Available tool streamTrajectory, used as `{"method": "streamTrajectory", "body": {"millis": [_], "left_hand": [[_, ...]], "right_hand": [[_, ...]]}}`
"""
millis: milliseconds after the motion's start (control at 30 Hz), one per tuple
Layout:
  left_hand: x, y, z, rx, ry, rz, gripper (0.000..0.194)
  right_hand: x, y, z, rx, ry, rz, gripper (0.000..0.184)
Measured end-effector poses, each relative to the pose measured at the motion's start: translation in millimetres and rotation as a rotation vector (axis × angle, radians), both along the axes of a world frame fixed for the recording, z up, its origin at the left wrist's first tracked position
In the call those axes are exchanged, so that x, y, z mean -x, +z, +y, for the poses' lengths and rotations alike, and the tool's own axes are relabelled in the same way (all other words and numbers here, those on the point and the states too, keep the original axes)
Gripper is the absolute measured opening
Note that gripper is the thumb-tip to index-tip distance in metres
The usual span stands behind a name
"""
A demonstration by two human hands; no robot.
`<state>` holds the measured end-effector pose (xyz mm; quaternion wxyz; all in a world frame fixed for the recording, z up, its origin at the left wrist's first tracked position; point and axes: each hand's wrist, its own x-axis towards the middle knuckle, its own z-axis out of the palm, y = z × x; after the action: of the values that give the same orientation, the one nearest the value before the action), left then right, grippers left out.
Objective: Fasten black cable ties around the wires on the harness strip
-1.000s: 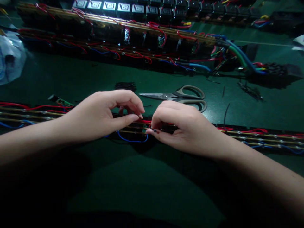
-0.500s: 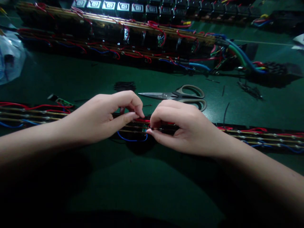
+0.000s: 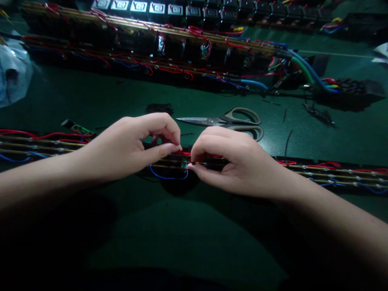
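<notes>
In the head view, a long dark strip point(image 3: 172, 161) strung with brass-coloured rods runs across a green table point(image 3: 188, 226), passing beneath both hands. The left hand point(image 3: 129, 141) is bent over it from the left, thumb and index finger brought together at the tips beside a red wire point(image 3: 185, 153); whether something thin sits between them cannot be told. The right hand point(image 3: 242, 155) comes in from the other side, its thumb and forefinger closed on a thin dark piece point(image 3: 194, 163) just above the rods. A blue wire point(image 3: 169, 178) loops out below the strip between the hands. Just beyond the hands lie scissors point(image 3: 216, 121), blades pointing left, and a small pile of black pieces point(image 3: 159, 108) to the left of their tip. A small circuit board point(image 3: 78, 127) rests near the left forearm, while a black strand point(image 3: 288, 140) and a dark tangle point(image 3: 319, 115) lie to the right. Farther back stretch wired assemblies point(image 3: 169, 29) with black housings, thick blue and green cables point(image 3: 312, 76) at their right end, and a clear plastic bag point(image 3: 18, 76) sits at the left edge.
</notes>
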<state>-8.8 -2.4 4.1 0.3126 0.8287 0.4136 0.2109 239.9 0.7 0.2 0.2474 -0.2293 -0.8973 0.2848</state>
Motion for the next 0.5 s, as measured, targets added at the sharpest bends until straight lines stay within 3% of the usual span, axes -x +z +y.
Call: {"method": "streamTrajectory", "body": {"millis": [500], "left_hand": [[-0.2, 0.7, -1.1, -0.018, -0.037, 0.037, 0.012]], "right_hand": [[0.0, -1.1, 0.0, -0.001, -0.003, -0.008, 0.01]]}}
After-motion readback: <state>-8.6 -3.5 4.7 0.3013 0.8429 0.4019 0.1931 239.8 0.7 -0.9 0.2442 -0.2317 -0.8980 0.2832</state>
